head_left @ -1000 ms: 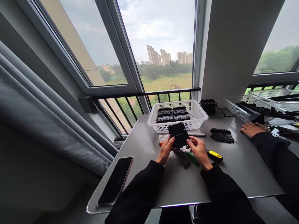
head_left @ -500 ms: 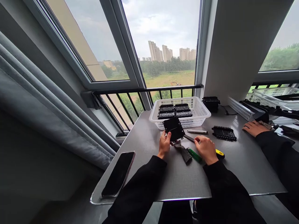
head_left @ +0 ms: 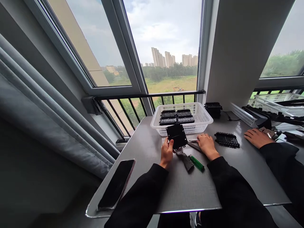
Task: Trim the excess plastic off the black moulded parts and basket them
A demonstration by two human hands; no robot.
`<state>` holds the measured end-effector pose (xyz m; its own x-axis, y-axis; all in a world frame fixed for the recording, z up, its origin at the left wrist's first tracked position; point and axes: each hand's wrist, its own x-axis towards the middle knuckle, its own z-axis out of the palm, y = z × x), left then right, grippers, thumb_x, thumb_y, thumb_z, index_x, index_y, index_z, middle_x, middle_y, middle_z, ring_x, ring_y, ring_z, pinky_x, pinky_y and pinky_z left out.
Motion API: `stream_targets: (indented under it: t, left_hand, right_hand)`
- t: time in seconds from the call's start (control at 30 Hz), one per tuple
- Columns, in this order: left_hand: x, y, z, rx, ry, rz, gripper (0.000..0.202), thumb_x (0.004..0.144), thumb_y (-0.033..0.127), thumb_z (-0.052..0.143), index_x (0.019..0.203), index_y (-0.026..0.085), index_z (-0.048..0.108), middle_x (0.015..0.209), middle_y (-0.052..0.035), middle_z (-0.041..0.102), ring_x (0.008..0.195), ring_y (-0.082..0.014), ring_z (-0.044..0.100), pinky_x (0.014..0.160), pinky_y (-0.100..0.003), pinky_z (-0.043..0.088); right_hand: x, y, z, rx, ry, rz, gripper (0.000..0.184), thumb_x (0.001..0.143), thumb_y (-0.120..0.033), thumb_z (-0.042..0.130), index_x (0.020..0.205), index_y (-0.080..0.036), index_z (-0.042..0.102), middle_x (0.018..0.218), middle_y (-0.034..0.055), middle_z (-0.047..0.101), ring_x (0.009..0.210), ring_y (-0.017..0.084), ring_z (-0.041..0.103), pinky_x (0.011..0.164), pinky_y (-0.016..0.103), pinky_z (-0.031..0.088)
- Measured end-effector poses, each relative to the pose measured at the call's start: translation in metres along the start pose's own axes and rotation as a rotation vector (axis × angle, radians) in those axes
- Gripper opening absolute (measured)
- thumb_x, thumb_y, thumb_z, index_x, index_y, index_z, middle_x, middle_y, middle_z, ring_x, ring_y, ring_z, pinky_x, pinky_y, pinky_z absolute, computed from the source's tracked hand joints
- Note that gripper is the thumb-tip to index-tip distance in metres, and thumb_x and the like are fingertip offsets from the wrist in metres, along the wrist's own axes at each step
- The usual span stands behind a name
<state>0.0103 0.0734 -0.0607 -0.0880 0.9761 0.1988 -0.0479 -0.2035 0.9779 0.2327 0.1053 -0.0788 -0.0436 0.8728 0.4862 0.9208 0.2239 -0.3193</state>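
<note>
My left hand (head_left: pixel 167 153) grips a square black plastic part (head_left: pixel 176 136) by its lower left edge and holds it tilted up above the grey table (head_left: pixel 180 186). My right hand (head_left: pixel 207 144) lies palm down on the table, over a white pen (head_left: pixel 193 140) and close to the blade of a cutter (head_left: pixel 194 146); its fingers are curled loosely on the pen. A dark grey cloth (head_left: pixel 186 160) and a green lighter (head_left: pixel 196 162) lie just under the held part.
A white basket (head_left: pixel 201 117) with several black parts stands behind the hands. One black part (head_left: pixel 226 139) lies to the right, a stack (head_left: pixel 213 108) by the wall. A phone (head_left: pixel 116 184) rests at the near left edge. Another person's hand (head_left: pixel 257 137) rests far right by more baskets (head_left: pixel 275 100).
My right hand let go of the black part and moved forward across the table to the pen. My left hand alone now holds the part, lifted slightly toward the basket.
</note>
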Motion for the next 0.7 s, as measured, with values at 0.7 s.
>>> stream_targets:
  t: [0.7]
  left_hand:
    - [-0.001,0.000,0.002,-0.041,-0.024,-0.007,0.053,0.080,0.058,0.061,0.112,0.017,0.053,0.075,-0.0035,0.068,0.054,-0.0193,0.067,0.037,-0.023,0.045]
  right_hand:
    - [-0.025,-0.063,-0.044,1.091,0.235,0.092,0.031,0.094,-0.042,0.044,0.108,-0.026,0.067,0.097,0.0050,0.066,0.069,0.017,0.056,0.070,0.034,0.048]
